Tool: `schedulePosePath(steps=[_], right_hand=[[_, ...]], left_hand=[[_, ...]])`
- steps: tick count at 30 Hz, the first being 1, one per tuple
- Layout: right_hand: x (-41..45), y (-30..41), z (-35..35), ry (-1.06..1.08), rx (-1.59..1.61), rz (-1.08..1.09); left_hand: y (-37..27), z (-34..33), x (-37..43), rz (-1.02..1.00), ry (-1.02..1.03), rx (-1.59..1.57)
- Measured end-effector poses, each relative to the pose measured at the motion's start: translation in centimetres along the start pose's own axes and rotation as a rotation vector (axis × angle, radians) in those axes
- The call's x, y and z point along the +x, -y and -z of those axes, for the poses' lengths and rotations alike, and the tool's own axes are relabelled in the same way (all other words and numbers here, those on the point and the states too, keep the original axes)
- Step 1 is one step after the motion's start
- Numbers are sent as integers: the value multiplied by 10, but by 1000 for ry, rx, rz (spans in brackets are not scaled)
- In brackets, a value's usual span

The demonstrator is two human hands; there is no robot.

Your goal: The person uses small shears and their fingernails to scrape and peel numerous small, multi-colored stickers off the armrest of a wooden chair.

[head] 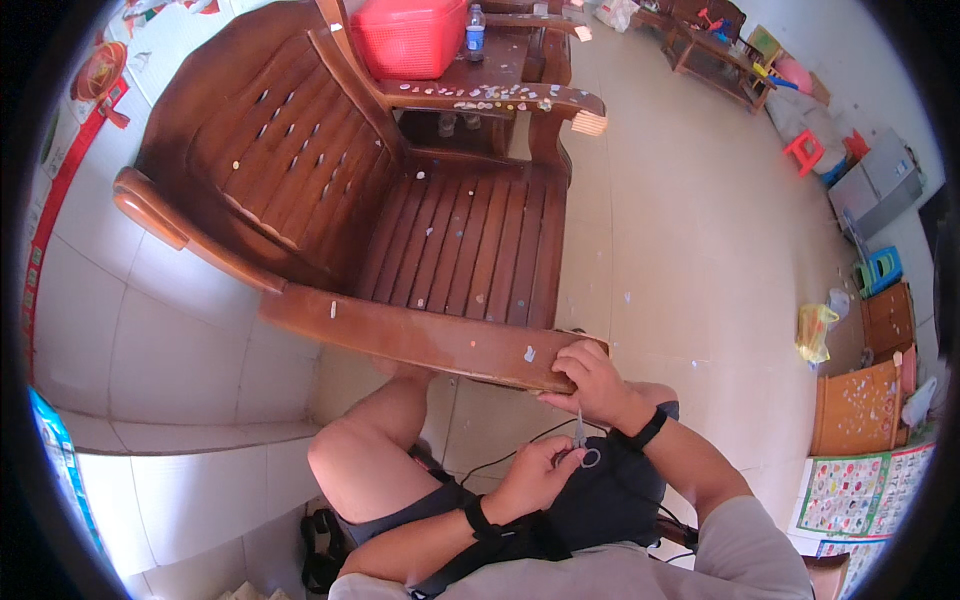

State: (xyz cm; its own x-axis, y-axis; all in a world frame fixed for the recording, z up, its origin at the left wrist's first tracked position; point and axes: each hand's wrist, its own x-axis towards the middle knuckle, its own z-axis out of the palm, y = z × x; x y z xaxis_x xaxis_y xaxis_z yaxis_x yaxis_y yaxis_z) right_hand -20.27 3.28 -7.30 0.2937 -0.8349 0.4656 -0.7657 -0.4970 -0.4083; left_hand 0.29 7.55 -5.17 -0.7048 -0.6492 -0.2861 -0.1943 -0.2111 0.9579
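Observation:
My left hand [536, 474] holds a small pair of metal scissors [581, 439] above my lap. Their blades point up, toward my other hand, and one finger ring shows beside the thumb. With fingers curled over the top and thumb at the lower edge, my right hand [596, 381] grips the front end of a brown wooden armrest [420, 337]. This armrest belongs to a slatted wooden chair [465, 240] dotted with small stickers or scraps. Just left of my right fingers, a pale bluish scrap [529, 353] lies on the armrest. Both wrists wear black bands.
Beyond the seat, many small stickers cover another armrest [487, 94]. A red plastic basket [409, 37] and a water bottle [475, 34] stand behind it. Black cables [517, 452] run near my knees. A yellow plastic bag [814, 332] and a wooden cabinet [855, 412] are at right.

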Motion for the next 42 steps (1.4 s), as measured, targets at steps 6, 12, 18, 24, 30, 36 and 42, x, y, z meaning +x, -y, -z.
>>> schedulePosePath(steps=[6, 12, 18, 24, 30, 36, 42], right_hand=[[0, -4, -1, 79, 50, 10], [-1, -4, 5, 31, 104, -40], [14, -19, 24, 47, 292, -264], [38, -15, 38, 203, 199, 1], [50, -19, 49, 344, 148, 132], [55, -20, 50, 378, 158, 91], [54, -26, 50, 374, 138, 135]], left_hand=[[6, -4, 2, -60, -14, -68], [-3, -2, -1, -61, 5, -20], [-15, 3, -4, -10, 13, -50], [-17, 1, -5, -166, -63, -57], [-21, 5, -5, -177, -85, -45], [-22, 5, -7, -190, -88, -65], [-20, 4, -7, -192, -84, -74]])
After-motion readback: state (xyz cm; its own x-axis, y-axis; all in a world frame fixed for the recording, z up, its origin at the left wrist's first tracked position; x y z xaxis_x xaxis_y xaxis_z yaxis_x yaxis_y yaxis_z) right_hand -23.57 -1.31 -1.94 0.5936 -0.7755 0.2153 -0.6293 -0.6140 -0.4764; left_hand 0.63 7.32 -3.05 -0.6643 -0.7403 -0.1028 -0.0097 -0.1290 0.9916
